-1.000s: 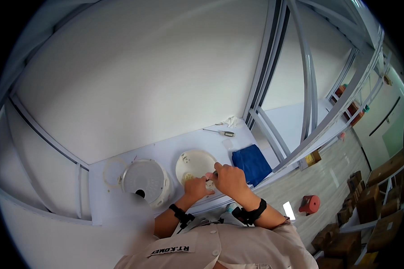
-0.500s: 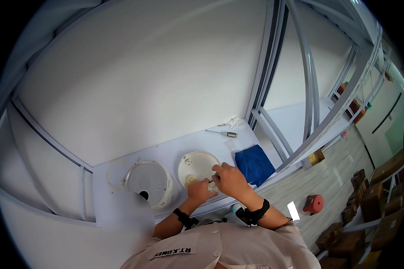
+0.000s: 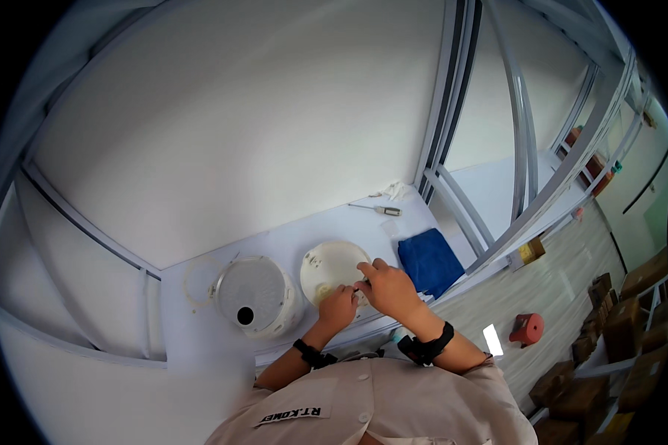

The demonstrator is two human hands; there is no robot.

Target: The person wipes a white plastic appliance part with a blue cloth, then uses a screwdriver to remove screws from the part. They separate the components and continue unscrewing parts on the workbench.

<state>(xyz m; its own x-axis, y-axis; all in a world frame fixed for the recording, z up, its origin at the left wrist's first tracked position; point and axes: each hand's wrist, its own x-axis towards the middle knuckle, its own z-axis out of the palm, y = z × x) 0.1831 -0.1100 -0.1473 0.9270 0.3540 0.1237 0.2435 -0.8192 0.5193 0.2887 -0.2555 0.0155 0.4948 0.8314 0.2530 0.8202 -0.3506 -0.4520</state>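
Note:
Over the near right part of a round cream-white dish-like part (image 3: 319, 263) on the table, my two hands meet. My left hand (image 3: 338, 307) is closed, its fingertips pinched at the near rim. My right hand (image 3: 388, 288) bends over from the right with thumb and fingers pressed together. Something small and dark shows between the fingertips; its kind cannot be made out. Inside the dish, a pale yellowish round piece (image 3: 323, 291) lies next to my left hand, and small dark fittings (image 3: 315, 261) sit near the far left rim.
Left of the dish stands a white round appliance body (image 3: 280, 315) with a grey top and black hole. A thin cream ring (image 3: 194, 302) lies farther left. A screwdriver (image 3: 388, 211), crumpled white tissue (image 3: 399, 191) and folded blue cloth (image 3: 430, 261) lie right. Metal posts (image 3: 447, 96) frame the table.
The whole view has shifted slightly, so the table's things appear a little higher and farther right. My hands stay together over the dish. The appliance's black hole now shows fully.

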